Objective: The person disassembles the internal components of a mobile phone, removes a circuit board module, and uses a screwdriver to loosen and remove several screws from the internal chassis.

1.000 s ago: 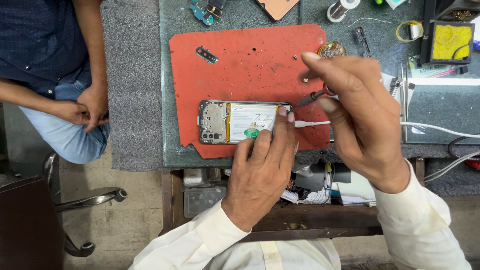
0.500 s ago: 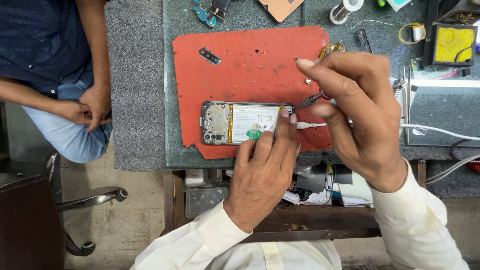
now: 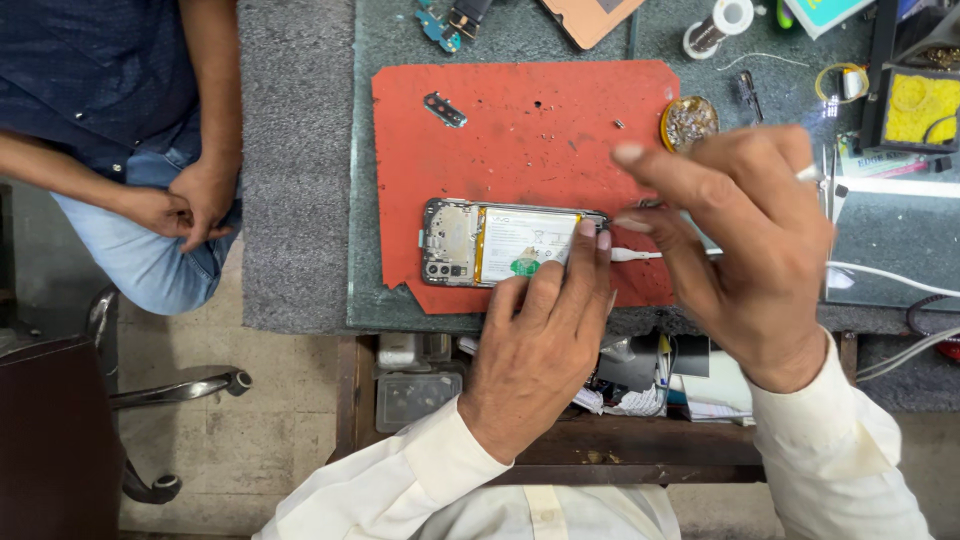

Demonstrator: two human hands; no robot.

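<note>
An opened phone [image 3: 500,245] with its back off lies on a red mat [image 3: 520,130], showing the white battery and the board. My left hand [image 3: 540,350] presses down on the phone's right end with three fingertips. My right hand [image 3: 740,250] hovers just right of that end, thumb and middle finger pinched on a thin metal tool that is mostly hidden, index finger stretched out above. A white cable [image 3: 640,255] runs from the phone's right end under my right hand.
A small camera bezel [image 3: 444,110] and a round dish of screws [image 3: 688,122] sit on or by the mat. A solder spool [image 3: 720,20] and yellow sponge tray [image 3: 920,105] stand at the back. Another person [image 3: 150,200] sits at left, hands clasped.
My right hand has dropped a little closer to the phone's right end, and the thin tool seen earlier is now mostly covered by my fingers. The left hand stays on the phone.
</note>
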